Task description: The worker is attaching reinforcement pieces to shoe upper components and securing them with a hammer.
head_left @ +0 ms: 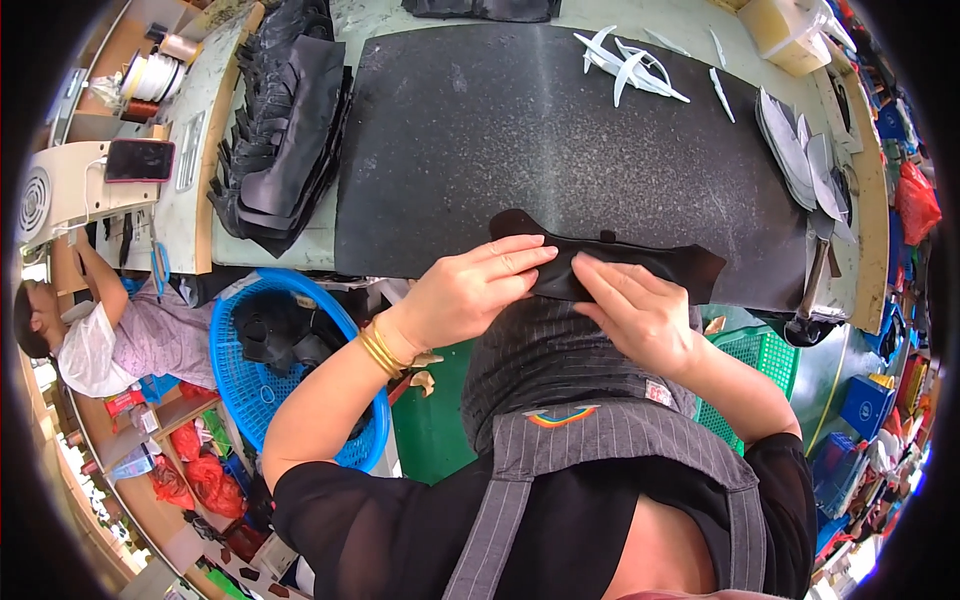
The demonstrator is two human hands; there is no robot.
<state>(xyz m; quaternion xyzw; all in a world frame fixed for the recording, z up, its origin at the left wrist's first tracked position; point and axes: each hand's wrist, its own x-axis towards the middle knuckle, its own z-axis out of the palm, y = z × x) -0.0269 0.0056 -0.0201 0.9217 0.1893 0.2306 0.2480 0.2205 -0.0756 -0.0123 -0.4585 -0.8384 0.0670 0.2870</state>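
Observation:
A dark, soft leather-like piece [670, 264] lies across the near edge of the black work mat [450, 130], its brownish ends spreading left and right. My left hand [485, 285] grips its left part, with the fingers pressed together on top. On the middle of the same piece, my right hand [637, 308] is closed, fingers together and thumb at the near edge. A small dark tab [607, 236] sticks up from the piece's far edge between my hands. The undersides of my fingers are hidden.
Stacked black pieces [285, 140] lie left of the mat; white curved strips [630, 65] rest at its far right. Grey cut pieces [800, 150] and a hammer-like tool [815, 275] sit along the right. A blue basket [228, 375] stands below left. Another person [135, 335] sits further left.

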